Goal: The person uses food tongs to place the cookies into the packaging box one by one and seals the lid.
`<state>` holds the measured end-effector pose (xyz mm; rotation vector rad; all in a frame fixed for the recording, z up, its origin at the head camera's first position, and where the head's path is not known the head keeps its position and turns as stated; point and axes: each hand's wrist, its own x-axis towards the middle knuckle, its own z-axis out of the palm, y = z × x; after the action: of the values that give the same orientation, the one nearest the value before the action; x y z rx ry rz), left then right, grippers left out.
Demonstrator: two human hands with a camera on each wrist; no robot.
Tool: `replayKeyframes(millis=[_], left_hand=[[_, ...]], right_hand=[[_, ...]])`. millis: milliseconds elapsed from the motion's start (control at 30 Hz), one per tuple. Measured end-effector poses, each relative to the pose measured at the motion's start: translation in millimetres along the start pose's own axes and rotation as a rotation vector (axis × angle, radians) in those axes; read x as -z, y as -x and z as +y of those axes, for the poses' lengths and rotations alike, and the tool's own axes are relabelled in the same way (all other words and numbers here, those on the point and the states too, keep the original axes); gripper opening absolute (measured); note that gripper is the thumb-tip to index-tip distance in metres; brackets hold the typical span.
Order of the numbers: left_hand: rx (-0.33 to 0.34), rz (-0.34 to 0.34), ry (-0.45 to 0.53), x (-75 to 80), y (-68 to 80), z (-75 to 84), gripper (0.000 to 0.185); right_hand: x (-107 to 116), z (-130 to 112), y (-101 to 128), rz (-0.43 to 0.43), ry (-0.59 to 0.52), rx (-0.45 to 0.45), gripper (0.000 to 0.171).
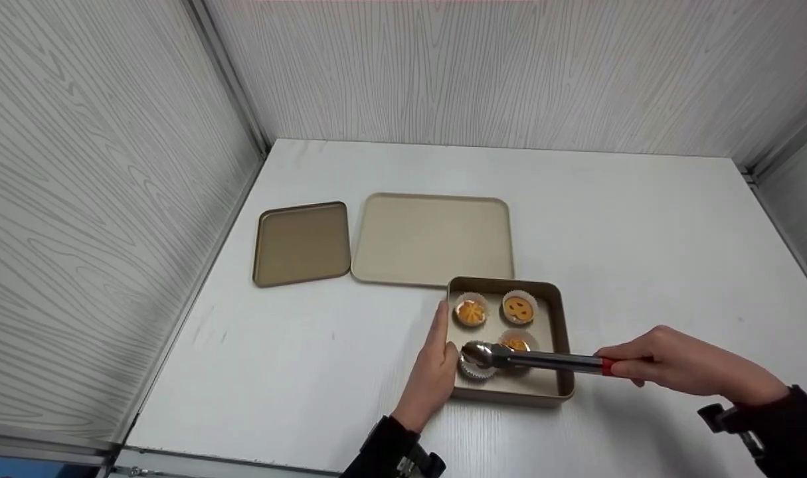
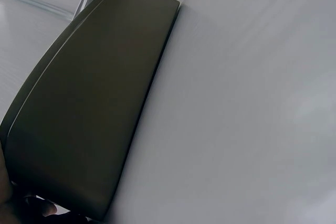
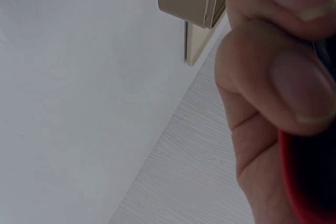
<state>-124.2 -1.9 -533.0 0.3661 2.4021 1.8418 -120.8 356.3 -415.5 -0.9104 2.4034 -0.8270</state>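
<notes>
A deep square baking pan (image 1: 559,318) holds several small orange pastries in white paper cups, among them a star-patterned one (image 1: 471,312) and one with a face-like pattern (image 1: 519,309). My left hand (image 1: 431,378) holds the pan's left wall, one finger lying along the outside and the thumb at the rim. In my right hand (image 1: 675,362) is a pair of metal tongs (image 1: 556,360) with a red grip. The tongs' head lies over the lower left paper cup (image 1: 477,372), partly hiding it; whether they clasp its content I cannot tell.
A large beige tray (image 1: 435,239) lies flat behind the pan, its near right corner close to the pan's far rim. Beside it on the left lies a smaller brown tray (image 1: 302,244). Wood-grained panels (image 1: 496,73) enclose the white table (image 1: 297,385) at the back and sides.
</notes>
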Motion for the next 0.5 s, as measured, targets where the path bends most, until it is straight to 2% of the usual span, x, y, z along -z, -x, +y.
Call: replayKeyframes(millis=[500], left_hand=[[-0.002,0.004,-0.014,-0.4,-1.1,-1.4,0.066]], right_hand=[[3.3,-0.8,5.6,0.026,-0.008,-0.040,0.027]])
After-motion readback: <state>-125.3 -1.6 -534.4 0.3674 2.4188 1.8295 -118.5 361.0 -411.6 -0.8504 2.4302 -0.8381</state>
